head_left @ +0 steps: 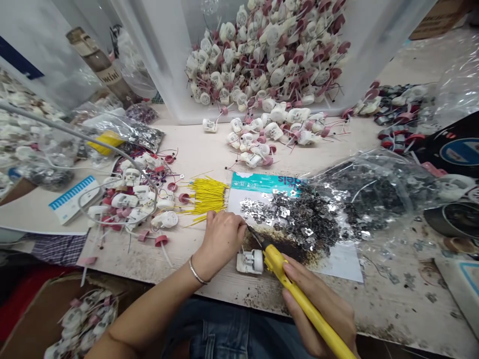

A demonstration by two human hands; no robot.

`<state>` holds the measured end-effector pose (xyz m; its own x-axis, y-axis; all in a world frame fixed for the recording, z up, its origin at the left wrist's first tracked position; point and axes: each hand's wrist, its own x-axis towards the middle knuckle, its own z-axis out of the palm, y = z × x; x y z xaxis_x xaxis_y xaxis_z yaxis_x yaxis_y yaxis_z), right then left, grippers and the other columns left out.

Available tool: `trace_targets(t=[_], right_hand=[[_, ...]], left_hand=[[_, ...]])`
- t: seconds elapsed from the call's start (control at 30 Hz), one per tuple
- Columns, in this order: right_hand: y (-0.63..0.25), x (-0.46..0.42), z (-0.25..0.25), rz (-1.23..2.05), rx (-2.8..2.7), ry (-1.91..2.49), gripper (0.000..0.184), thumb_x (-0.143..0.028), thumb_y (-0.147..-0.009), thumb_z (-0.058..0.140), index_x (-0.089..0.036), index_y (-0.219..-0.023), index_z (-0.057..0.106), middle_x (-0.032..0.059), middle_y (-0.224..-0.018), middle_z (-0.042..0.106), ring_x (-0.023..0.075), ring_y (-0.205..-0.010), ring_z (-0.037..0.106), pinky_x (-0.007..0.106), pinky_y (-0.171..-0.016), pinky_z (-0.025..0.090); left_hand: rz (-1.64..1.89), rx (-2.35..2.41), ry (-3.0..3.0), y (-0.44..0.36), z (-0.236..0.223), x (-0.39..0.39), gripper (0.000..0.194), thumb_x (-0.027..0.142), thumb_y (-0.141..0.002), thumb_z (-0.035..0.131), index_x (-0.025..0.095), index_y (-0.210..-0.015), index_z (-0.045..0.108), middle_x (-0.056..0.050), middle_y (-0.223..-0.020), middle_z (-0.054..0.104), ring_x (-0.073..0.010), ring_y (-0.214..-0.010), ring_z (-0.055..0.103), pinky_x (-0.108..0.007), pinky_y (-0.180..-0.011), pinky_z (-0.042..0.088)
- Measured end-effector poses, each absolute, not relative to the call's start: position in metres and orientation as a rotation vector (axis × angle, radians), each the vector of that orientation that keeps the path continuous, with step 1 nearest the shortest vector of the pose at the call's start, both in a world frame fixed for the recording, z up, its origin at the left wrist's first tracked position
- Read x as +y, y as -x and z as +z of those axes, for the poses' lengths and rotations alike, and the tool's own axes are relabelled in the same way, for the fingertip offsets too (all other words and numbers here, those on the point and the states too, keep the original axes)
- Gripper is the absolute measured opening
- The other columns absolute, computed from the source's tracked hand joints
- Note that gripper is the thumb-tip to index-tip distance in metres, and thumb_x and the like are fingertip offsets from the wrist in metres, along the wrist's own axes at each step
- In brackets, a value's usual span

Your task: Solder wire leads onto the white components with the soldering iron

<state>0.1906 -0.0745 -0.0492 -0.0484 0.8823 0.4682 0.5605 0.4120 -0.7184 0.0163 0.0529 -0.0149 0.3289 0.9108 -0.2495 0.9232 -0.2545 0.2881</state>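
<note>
Right hand clenching yellow soldering iron, left hand pinched shut, white ceramic socket

The soldering iron has a bright yellow handle — the bunch of wires is yellow too. The lamp holders are white with dark pink caps — the bench is pale with dark spots.

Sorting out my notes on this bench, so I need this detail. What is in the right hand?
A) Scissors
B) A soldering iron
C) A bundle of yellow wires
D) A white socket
B: the right hand wraps around the yellow handle of the soldering iron.
</note>
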Motion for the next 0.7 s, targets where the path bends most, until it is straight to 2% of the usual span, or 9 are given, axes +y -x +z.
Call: trace_targets(t=[0.3, 0.7], right_hand=[[-0.187, -0.077, -0.042, 0.37, -1.723, 1.259, 0.053, -0.003, -0.079, 0.055, -0.014, -0.131, 0.053, 0.01, -0.125, 0.061, 0.0232, -0.112, 0.062, 0.034, -0.091, 0.058], [-0.187, -0.074, -0.029, 0.391, -1.713, 1.333, 0.05, -0.008, -0.081, 0.057, -0.016, -0.13, 0.054, 0.0075, -0.122, 0.063, 0.0212, -0.11, 0.063, 0.031, -0.092, 0.057]], left_hand=[[-0.028, 1.621, -2.207, -0.018, -0.015, 0.053, 0.021, 0.02, -0.089, 0.051, 0.018, -0.082, 0.071, -0.007, -0.084, 0.073, -0.0223, -0.085, 0.061, -0.037, -0.079, 0.031], [-0.038, 1.63, -2.199, -0.019, -0.014, 0.053, 0.022, 0.02, -0.088, 0.051, 0.018, -0.081, 0.072, -0.007, -0.084, 0.073, -0.0224, -0.086, 0.061, -0.038, -0.08, 0.031]])
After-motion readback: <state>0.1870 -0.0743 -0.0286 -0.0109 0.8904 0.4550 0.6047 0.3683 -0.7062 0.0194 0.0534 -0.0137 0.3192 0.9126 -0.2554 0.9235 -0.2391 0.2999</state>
